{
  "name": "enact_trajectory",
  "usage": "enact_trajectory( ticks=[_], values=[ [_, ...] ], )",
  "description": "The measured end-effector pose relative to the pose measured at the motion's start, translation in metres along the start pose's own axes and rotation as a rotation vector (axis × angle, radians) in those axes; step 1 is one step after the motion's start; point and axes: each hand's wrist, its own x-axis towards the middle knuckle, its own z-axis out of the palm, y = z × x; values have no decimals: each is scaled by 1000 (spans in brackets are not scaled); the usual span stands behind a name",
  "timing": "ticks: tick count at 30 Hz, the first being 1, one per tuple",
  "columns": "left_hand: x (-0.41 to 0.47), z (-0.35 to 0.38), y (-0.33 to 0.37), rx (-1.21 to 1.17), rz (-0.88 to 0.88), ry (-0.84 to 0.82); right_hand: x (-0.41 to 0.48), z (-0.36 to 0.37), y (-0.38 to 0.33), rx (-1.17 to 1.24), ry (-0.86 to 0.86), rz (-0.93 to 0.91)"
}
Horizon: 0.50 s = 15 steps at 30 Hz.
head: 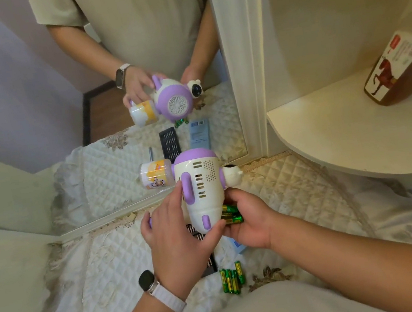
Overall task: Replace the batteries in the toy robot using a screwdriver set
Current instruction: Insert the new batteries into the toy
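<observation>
The white and purple toy robot (200,183) is held up in front of a mirror. My left hand (177,236) grips its lower left side, thumb by the purple arm and fingers curled under the base. Beside the toy's base my right hand (247,222) is cupped around a few green batteries (231,215). Several more green batteries (232,278) lie on the quilted cover below. The black screwdriver bit case (208,260) lies under my hands, mostly hidden.
A mirror (118,153) stands just behind the toy and reflects it and my hands. A small printed jar (155,176) lies at the mirror's foot. A blue-white box (236,246) peeks from under my right hand. A brown bottle (401,65) lies on the cream shelf at right.
</observation>
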Motion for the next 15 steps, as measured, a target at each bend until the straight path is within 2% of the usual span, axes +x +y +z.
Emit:
enact_trajectory(
  ticks=[5,15],
  values=[
    [4,-5,-2,-167,-104,18,-9,3,-7,-33,-42,-24],
    [2,-1,-7,-134,-100,22,-19,-1,-10,-120,-57,27]
  ],
)
